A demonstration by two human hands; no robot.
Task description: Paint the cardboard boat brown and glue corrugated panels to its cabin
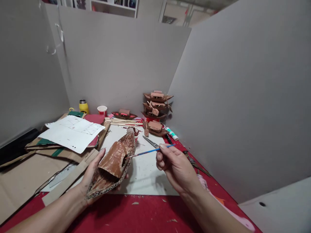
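My left hand (91, 174) cradles a cardboard model boat (114, 165) from below, its curved roof and hull coated in brown paint. My right hand (173, 166) pinches a thin blue-handled paintbrush (150, 151). The brush tip touches the front edge of the boat's roof. Both hands hover above a white sheet (145, 171) lying on the red table (145, 213).
Several painted model boats (156, 106) are stacked at the back beside the grey partition. Scissors (150, 141), wooden sticks (123, 122), a glue tube (172, 133), a red cup (102, 110) and a yellow flask (83, 106) lie behind. Cardboard and paper sheets (73, 132) pile up on the left.
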